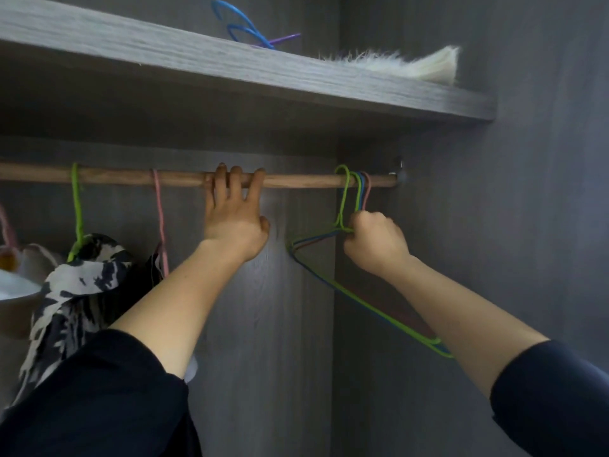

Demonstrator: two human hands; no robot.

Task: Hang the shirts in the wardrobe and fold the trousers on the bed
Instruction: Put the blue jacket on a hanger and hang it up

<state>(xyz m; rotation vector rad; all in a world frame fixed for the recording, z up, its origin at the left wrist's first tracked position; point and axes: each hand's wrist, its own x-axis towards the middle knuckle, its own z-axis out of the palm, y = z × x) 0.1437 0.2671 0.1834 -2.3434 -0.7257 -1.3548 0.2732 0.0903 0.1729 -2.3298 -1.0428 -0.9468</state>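
The wooden rail (296, 180) is bounded on the right by a metal bracket (400, 169) at the side wall (494, 225), and it is overhung by the front edge of the shelf (230, 70). The rail is gripped by the left hand (235, 225), whose fingers are hooked over its top. Bare rail is left on either side of that hand.

The hands are held apart. The empty hangers (361, 192), bunched at the rail's right end near the bracket, are clasped at their necks by the right hand (375, 242). Four hooks can be counted there: two green, one blue, one pink.

One patterned shirt (82, 275) is hung on a green hanger (77, 206) on the left part of the rail. A dark garment (153, 268) is carried by a pink hanger (159, 209) beside it. A third hanger (6, 225) with a pale garment (29, 255) is cut off by the left edge.

On the shelf, two blue hooks (244, 28), one purple piece (286, 37) and one white furry item (412, 65) are seen.
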